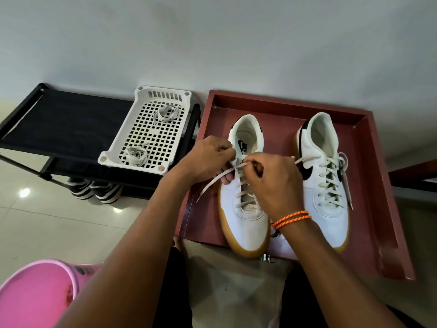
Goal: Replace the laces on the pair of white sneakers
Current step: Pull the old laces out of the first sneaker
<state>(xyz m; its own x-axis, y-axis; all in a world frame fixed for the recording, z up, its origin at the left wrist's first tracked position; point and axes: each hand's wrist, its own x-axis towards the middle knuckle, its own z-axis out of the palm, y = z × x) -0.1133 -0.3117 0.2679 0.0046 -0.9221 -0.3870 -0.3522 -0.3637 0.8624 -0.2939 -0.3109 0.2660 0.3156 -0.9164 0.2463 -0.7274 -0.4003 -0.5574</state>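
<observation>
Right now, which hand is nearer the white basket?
Left. The left hand sits just right of the white basket; the right hand is farther right, over the sneaker.

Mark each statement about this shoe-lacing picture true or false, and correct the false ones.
1. Both hands work at the left sneaker. True: the left hand and right hand pinch its lace.
2. The white basket holds two lace bundles. True.
3. The right sneaker has no lace. False: it is laced.
4. The sneakers stand on the black rack. False: they stand in the red tray.
5. An orange bracelet circles the left wrist. False: the right.
</observation>
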